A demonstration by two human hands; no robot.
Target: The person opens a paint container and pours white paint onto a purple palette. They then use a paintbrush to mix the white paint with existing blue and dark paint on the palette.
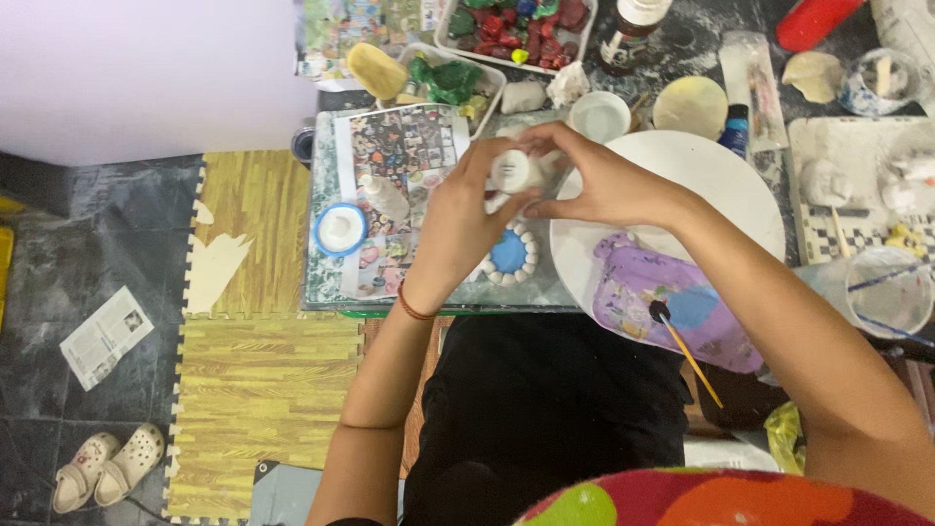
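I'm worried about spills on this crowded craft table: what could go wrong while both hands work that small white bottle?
1. Both hands, left hand and right hand, grip the small white bottle directly above the blue and white flower piece; a squirt or drip could land on it.
2. The paintbrush lies on the purple palette with its handle past the table edge; the right forearm might knock it off.
3. The clear cup sits close to that elbow and could tip.
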